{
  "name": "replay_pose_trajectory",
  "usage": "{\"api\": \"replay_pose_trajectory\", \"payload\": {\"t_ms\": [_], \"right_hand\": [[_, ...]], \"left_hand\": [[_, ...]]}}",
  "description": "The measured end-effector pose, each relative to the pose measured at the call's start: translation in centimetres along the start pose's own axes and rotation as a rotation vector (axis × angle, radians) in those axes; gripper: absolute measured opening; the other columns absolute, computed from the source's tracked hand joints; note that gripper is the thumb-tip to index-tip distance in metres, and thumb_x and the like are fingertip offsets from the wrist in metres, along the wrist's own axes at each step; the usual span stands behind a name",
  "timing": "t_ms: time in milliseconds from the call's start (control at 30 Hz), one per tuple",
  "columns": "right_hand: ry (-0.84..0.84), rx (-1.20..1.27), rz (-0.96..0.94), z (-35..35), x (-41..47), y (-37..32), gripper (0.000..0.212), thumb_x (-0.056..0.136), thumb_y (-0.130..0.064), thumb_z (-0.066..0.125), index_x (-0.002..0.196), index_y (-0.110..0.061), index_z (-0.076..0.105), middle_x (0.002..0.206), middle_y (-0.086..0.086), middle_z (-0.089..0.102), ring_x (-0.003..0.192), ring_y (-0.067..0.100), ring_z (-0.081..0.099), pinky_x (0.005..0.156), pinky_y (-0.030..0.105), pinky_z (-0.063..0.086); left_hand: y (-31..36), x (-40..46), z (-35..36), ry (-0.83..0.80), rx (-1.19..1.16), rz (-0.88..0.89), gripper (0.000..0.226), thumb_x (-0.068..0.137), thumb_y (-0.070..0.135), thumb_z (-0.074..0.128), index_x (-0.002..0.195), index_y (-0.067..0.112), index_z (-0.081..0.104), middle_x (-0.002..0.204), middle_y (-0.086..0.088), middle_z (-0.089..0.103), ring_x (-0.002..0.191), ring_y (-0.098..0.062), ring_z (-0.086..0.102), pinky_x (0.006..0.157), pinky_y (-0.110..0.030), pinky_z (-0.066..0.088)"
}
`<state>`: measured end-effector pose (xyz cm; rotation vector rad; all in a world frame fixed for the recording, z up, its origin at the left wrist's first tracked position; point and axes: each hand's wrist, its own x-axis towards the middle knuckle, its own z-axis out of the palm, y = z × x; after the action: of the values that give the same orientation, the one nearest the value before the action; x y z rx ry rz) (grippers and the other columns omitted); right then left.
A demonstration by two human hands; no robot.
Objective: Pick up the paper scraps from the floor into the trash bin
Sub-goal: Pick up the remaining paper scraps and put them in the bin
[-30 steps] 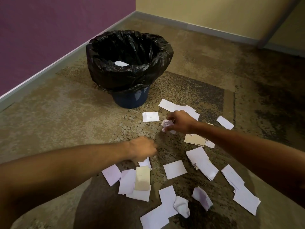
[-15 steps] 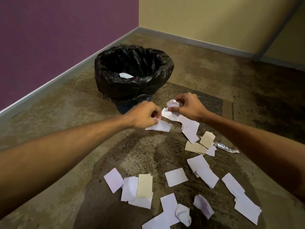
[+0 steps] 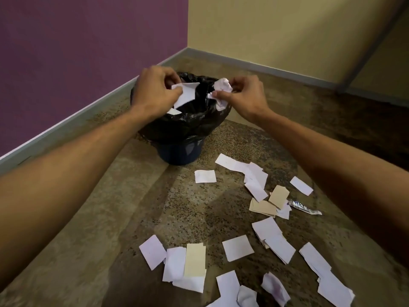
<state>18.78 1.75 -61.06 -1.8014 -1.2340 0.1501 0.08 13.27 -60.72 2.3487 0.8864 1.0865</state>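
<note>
The left hand [image 3: 156,90] covers the far left rim of the trash bin [image 3: 180,151], whose black liner [image 3: 188,125] hides most of its blue wall. The picture's bottom edge cuts off several paper scraps [image 3: 228,286]. Print on the silver wrapper [image 3: 304,208] is too small to read.

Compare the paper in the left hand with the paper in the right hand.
The left hand pinches a flat white sheet with sharp corners; the right hand grips a crumpled wad, slightly pinkish. The sheet hangs down into the opening; the wad sits nearer the rim. Both are over the black-lined trash bin, not yet dropped.
</note>
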Motion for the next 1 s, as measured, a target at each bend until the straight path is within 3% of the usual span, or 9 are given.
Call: {"api": "replay_pose_trajectory", "payload": {"t_ms": [167, 267, 400, 533, 667, 867, 1000], "right_hand": [[0.069, -0.043, 0.015, 3.4, 2.8, -0.7, 0.038, 0.068, -0.041, 0.085, 0.084, -0.008, 0.073, 0.081, 0.006, 0.074, 0.066, 0.010, 0.060, 0.058, 0.025, 0.050], [0.120, -0.083, 0.043, 5.6, 3.6, -0.8, 0.037, 0.068, -0.044, 0.084, 0.080, -0.012, 0.069, 0.077, 0.002, 0.070, 0.066, 0.011, 0.057, 0.060, 0.033, 0.051], [0.126, -0.118, 0.054, 7.3, 4.3, -0.4, 0.034, 0.072, -0.043, 0.081, 0.084, -0.016, 0.065, 0.078, -0.002, 0.064, 0.069, 0.012, 0.056, 0.061, 0.031, 0.048], [0.094, -0.168, 0.084, 8.0, 3.9, 0.4, 0.063, 0.071, -0.062, 0.074, 0.117, -0.019, 0.066, 0.109, -0.004, 0.072, 0.097, 0.014, 0.067, 0.081, 0.037, 0.057], [0.073, -0.100, 0.079, 7.4, 3.3, 1.0, 0.069, 0.079, -0.065, 0.062, 0.128, -0.017, 0.061, 0.122, 0.000, 0.068, 0.110, 0.014, 0.064, 0.094, 0.039, 0.054], [0.075, -0.167, -0.063, 4.6, 0.6, 2.9, 0.044, 0.088, -0.050, 0.061, 0.117, -0.018, 0.065, 0.110, -0.003, 0.070, 0.099, 0.009, 0.063, 0.088, 0.033, 0.055], [-0.020, -0.309, -0.064, 3.1, -1.7, 5.8, 0.031, 0.088, -0.048, 0.060, 0.106, -0.023, 0.068, 0.099, -0.006, 0.071, 0.090, 0.008, 0.065, 0.080, 0.036, 0.058]], "left_hand": [[-1.2, 1.2, -0.1, 0.110, 0.033, -0.159, 0.008, 0.080, 0.018, 0.066, 0.085, 0.018, 0.072, 0.072, 0.004, 0.063, 0.072, -0.015, 0.062, 0.064, -0.029, 0.049], [-1.8, 1.2, 0.9, 0.135, 0.076, -0.243, 0.005, 0.079, 0.019, 0.066, 0.081, 0.020, 0.070, 0.073, 0.005, 0.065, 0.075, -0.016, 0.064, 0.063, -0.030, 0.049], [-2.5, 1.0, 2.1, 0.158, 0.145, -0.275, 0.009, 0.084, 0.026, 0.067, 0.090, 0.021, 0.072, 0.084, 0.003, 0.071, 0.081, -0.017, 0.065, 0.066, -0.030, 0.046], [-3.4, 0.5, 3.1, 0.100, 0.202, -0.191, 0.038, 0.086, 0.044, 0.065, 0.114, 0.018, 0.067, 0.107, 0.000, 0.071, 0.100, -0.021, 0.065, 0.082, -0.038, 0.053], [-3.7, -0.5, 3.9, 0.117, 0.272, -0.033, 0.046, 0.089, 0.046, 0.058, 0.124, 0.017, 0.059, 0.122, -0.002, 0.062, 0.115, -0.021, 0.055, 0.093, -0.040, 0.047], [-2.5, -3.2, 4.9, 0.078, 0.302, 0.274, 0.029, 0.089, 0.038, 0.055, 0.102, 0.013, 0.061, 0.095, -0.004, 0.059, 0.088, -0.019, 0.054, 0.072, -0.029, 0.039], [-1.6, -5.5, 6.7, -0.042, 0.293, 0.375, 0.021, 0.088, 0.033, 0.056, 0.087, 0.013, 0.060, 0.074, 0.006, 0.048, 0.074, -0.021, 0.054, 0.068, -0.033, 0.036]]}}
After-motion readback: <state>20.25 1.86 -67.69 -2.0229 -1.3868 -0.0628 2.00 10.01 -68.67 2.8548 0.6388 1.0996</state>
